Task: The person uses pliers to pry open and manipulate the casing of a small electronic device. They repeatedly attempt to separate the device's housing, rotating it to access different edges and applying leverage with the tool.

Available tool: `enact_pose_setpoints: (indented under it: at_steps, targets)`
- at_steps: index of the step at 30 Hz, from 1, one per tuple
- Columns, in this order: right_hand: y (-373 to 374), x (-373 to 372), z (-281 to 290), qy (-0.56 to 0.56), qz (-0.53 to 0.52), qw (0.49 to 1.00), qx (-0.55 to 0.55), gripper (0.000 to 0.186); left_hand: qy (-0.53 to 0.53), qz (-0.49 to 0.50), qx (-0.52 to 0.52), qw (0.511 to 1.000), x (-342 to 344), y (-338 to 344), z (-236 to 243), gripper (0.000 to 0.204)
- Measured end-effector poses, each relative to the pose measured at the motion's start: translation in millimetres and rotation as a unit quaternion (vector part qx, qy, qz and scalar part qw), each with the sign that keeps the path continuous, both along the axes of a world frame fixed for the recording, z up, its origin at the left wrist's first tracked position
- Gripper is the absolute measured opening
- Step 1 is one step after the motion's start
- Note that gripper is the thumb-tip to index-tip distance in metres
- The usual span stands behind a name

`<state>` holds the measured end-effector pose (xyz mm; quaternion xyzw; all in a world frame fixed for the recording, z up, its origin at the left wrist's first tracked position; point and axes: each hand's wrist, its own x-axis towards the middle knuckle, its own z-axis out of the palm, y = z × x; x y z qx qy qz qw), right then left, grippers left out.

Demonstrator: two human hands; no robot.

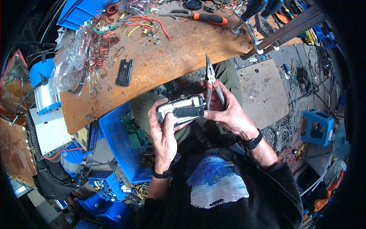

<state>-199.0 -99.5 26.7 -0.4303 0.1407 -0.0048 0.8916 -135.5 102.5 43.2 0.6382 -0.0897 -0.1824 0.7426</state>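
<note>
My left hand [164,139] is wrapped round a boxy electronic device [183,104], silvery-white with a black oblong panel, its thumb lying on the near face. Just right of it, my right hand [237,114] grips a pair of needle-nose pliers [211,74] with red and grey handles. The pliers' jaws point up and away from me, apart from the device. My right thumb and fingertips reach the device's right end; whether they press on it I cannot tell. Both hands are over my lap, in front of the bench edge. On the bench lies a flat black plastic piece [124,72].
The wooden bench [171,57] carries copper coils [102,53], a clear plastic bag [72,65], wires and an orange-black screwdriver [210,18]. A metal clamp [251,34] stands at its right. Below left is a blue crate [114,145] with green circuit boards; a blue stool [317,127] is at right.
</note>
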Motion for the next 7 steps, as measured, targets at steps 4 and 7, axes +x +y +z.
enact_pose_setpoints:
  at_steps: [4, 7]
  targets:
    - [4, 2, -3, 0.018, -0.003, 0.996, -0.091, 0.087, 0.040, 0.001, -0.015, 0.999, 1, -4, 2, 0.039]
    - [2, 1, -11, 0.004, 0.014, 0.996, -0.083, 0.091, 0.064, -0.016, -0.017, 0.998, 2, 1, -14, 0.042]
